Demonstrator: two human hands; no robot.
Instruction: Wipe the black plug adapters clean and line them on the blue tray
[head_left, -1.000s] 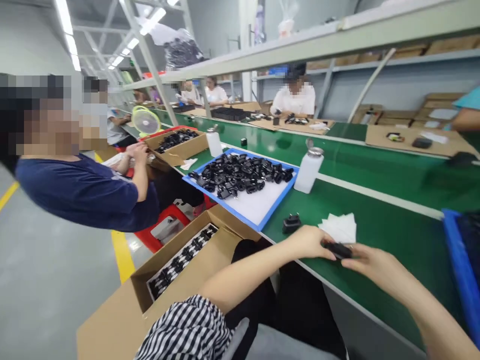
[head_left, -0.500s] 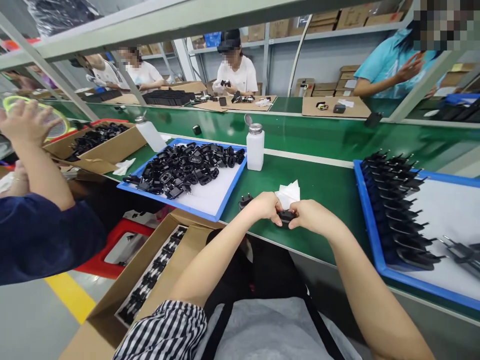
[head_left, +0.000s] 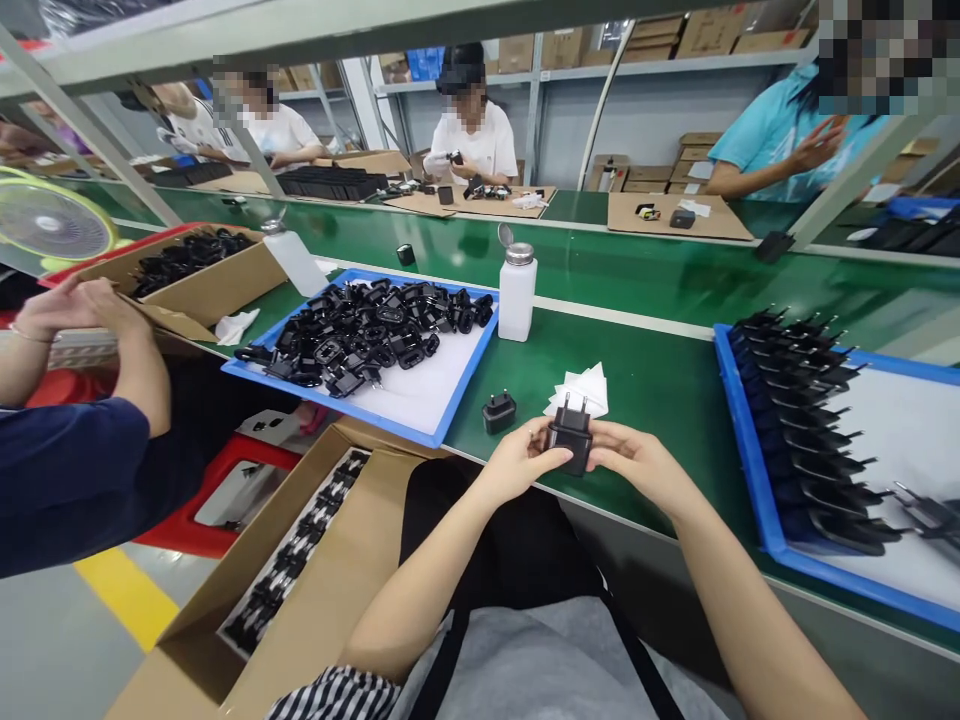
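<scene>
Both my hands hold one black plug adapter (head_left: 570,443) upright over the near edge of the green bench, its two pins pointing up. My left hand (head_left: 517,462) grips its left side and my right hand (head_left: 634,462) its right side, fingers closed on it. A second black adapter (head_left: 499,411) stands on the bench just left of it. Small white paper pieces (head_left: 585,388) lie right behind.
A blue tray (head_left: 420,425) heaped with black adapters sits to the left, another blue tray (head_left: 750,470) with adapters in rows to the right. A white dispenser bottle (head_left: 516,290) stands behind. An open cardboard box (head_left: 315,590) is below left. A co-worker's arms (head_left: 112,350) are at left; other people work across the bench.
The view swung right and settled. My hands have lifted the adapter off the bench and turned it pins-up. The co-worker at left lowered the raised hand.
</scene>
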